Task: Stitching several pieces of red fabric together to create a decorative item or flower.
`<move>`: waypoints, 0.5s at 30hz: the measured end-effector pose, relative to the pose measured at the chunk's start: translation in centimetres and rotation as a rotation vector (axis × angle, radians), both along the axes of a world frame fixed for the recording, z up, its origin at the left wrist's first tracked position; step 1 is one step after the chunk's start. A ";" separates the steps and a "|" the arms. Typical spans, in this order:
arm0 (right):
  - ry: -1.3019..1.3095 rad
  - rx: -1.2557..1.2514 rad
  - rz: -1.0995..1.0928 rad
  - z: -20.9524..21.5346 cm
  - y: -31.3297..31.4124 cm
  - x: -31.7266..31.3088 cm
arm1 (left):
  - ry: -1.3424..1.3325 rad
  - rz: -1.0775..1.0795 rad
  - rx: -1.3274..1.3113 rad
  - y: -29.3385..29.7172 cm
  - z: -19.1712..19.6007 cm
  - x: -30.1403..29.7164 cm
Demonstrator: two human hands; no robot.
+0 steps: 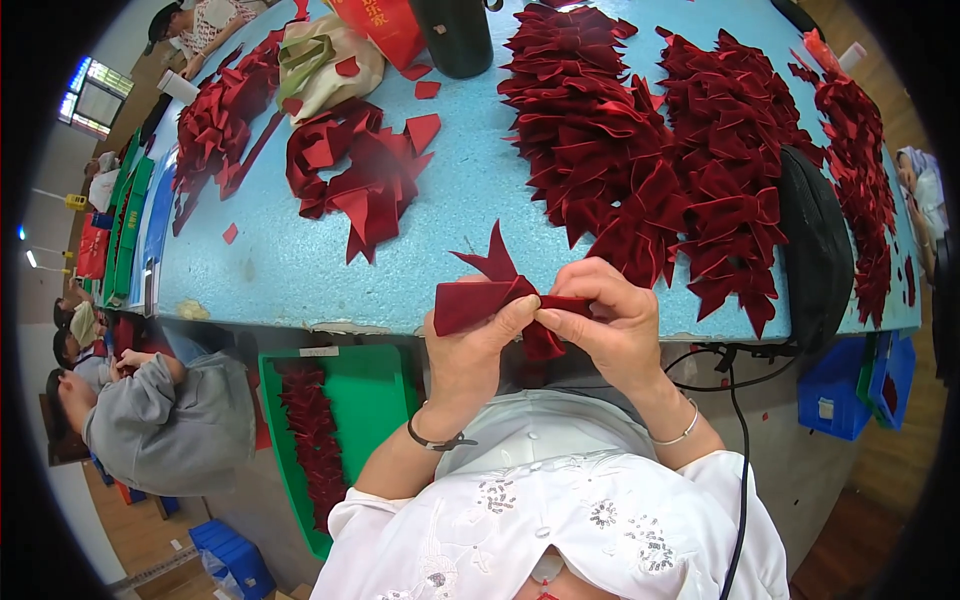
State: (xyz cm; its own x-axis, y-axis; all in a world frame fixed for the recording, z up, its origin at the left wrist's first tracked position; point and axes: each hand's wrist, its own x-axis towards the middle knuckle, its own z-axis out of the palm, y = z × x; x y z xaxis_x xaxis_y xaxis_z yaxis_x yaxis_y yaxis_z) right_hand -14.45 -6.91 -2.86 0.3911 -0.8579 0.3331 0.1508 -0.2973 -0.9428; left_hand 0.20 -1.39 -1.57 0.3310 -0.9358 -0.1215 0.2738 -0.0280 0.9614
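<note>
Both my hands hold one dark red velvet bow just over the table's front edge. My left hand grips it near the knot, thumb on top, with a wide loop and a pointed tail standing out beyond the fingers. My right hand pinches the other side of the bow close to the knot, thumb and fingers pressed together. Another tail hangs below, between the hands. Beyond them on the blue table lies a loose heap of red velvet ribbon pieces. Long stacked rows of bows lie at the far right.
A black bag with cables lies at the table's right edge. A green bin holding bows stands below left. A dark cylindrical container and a pale cloth bag are at the back. A person in grey sits to the left.
</note>
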 end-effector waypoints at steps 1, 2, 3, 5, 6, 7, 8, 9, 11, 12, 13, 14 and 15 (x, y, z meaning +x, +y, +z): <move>0.000 -0.072 -0.054 0.2 0.1 0.2 | -0.010 0.005 -0.002 -0.1 -0.1 -0.1; 0.000 -0.143 -0.107 0.2 0.3 0.3 | -0.020 0.012 -0.004 -0.1 -0.2 -0.1; -0.002 -0.141 -0.108 0.3 0.5 0.4 | -0.031 0.019 -0.005 -0.1 -0.3 -0.1; 0.025 -0.085 -0.149 0.5 0.8 0.5 | -0.015 0.022 -0.003 -0.2 -0.4 -0.2; 0.038 -0.057 -0.170 0.5 1.0 0.6 | 0.002 0.026 -0.003 -0.2 -0.5 -0.3; 0.038 -0.055 -0.172 0.5 1.1 0.6 | 0.020 0.028 -0.003 -0.2 -0.5 -0.4; 0.015 0.059 -0.168 0.5 1.3 0.6 | 0.019 0.027 -0.001 -0.2 -0.4 -0.5; -0.009 0.172 -0.164 0.5 1.4 0.7 | 0.037 0.044 0.003 -0.2 -0.4 -0.6; -0.034 0.287 -0.160 0.2 1.4 0.7 | 0.073 0.078 0.011 -0.1 -0.2 -0.8; -0.069 0.271 -0.166 -0.3 1.3 0.8 | 0.072 0.078 0.013 -0.1 -0.3 -0.8; -0.104 0.256 -0.173 -0.4 1.1 1.0 | 0.069 0.074 0.008 -0.1 -0.4 -0.7; -0.139 0.240 -0.180 -0.5 1.0 1.1 | 0.066 0.069 0.004 0.0 -0.5 -0.7; -0.140 0.241 -0.181 -0.5 1.1 1.1 | 0.064 0.064 0.000 0.0 -0.6 -0.7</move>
